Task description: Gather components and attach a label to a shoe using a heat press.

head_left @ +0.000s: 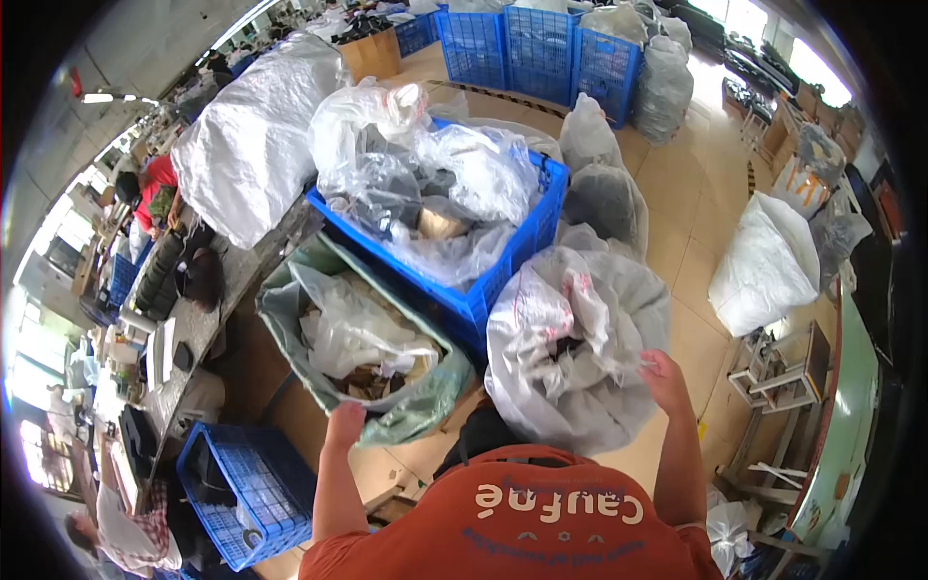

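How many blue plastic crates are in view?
About 5: one bag-filled crate ahead, one at lower left, three stacked crates at top. More may be hidden behind bags.

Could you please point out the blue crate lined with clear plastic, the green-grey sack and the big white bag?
blue crate (pixel 503 275): head view, its near side wall.
green-grey sack (pixel 425 401): head view, its front rim.
big white bag (pixel 590 406): head view, its lower front.

The fingers of the left hand are hidden behind the rim of the green sack. What lies deep in the grey sack beside the right hand is too dark to tell.
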{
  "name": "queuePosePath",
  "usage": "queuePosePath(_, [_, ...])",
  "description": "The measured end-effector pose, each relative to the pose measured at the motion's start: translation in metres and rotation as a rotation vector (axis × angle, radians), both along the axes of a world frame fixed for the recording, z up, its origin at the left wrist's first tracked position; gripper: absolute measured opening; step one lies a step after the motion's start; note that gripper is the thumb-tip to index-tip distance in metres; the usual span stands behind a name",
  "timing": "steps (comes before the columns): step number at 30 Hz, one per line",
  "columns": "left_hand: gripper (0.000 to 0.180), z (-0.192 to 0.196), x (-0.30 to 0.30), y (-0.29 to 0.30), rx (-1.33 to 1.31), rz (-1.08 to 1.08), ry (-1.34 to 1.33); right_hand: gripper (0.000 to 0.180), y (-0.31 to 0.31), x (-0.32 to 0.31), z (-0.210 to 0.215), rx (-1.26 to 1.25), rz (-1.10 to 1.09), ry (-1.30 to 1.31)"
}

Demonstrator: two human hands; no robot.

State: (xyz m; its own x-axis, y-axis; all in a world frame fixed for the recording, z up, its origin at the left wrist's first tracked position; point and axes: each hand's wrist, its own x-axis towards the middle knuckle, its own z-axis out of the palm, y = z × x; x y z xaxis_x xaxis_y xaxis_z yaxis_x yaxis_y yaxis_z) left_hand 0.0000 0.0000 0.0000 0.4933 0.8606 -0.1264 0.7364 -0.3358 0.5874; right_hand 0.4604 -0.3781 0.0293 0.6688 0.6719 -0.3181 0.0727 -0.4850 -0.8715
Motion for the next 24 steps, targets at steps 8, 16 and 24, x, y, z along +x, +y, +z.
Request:
queuePosePath(8, [0.064, 0.108, 0.315, 0.151, 0.552, -0.475, -0.344, 0.085, 0.287, 0.051, 0.038, 0.275, 0.023, -0.227])
queuePosePath(16, [0.067, 0.087, 0.449, 0.253, 0.385, -0.662, -0.024, 0.095, 0.434, 0.089, -0.005, 0.037, -0.018, -0.627])
queuePosePath(24, [0.075, 0.026, 0.439, 0.243, 0.051, -0.767, -0.292, 0.044, 0.45, 0.128, -0.048, 0.542, -0.216, 0.202])
